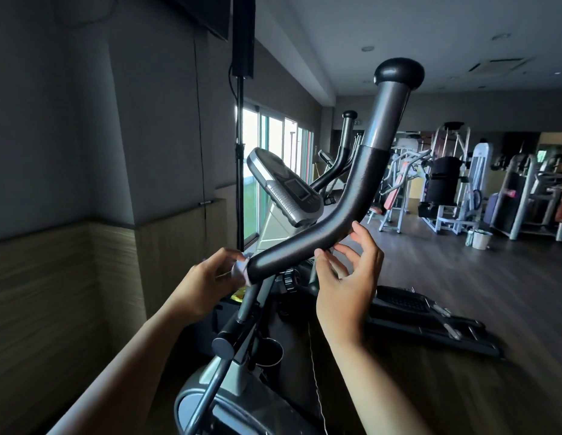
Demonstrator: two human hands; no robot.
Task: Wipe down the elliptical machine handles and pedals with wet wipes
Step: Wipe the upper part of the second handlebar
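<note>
The near elliptical handle [345, 211], a curved bar with dark foam grip, bare metal upper part and a round black cap, rises through the middle of the view. My left hand [207, 281] pinches a small pale wet wipe [242, 267] against the lower end of the foam grip. My right hand [348, 277] is held just under the bend of the grip, fingers spread and relaxed, fingertips close to the foam, holding nothing. The far handle [347, 136] stands behind the console [289, 189]. A black pedal [402, 304] lies low on the right.
A grey wall with wood panelling runs along the left, with a black stand pole [240, 158] beside the window. Weight machines [446, 183] fill the far right of the room over a dark wood floor. The elliptical's flywheel housing [229, 406] is below my arms.
</note>
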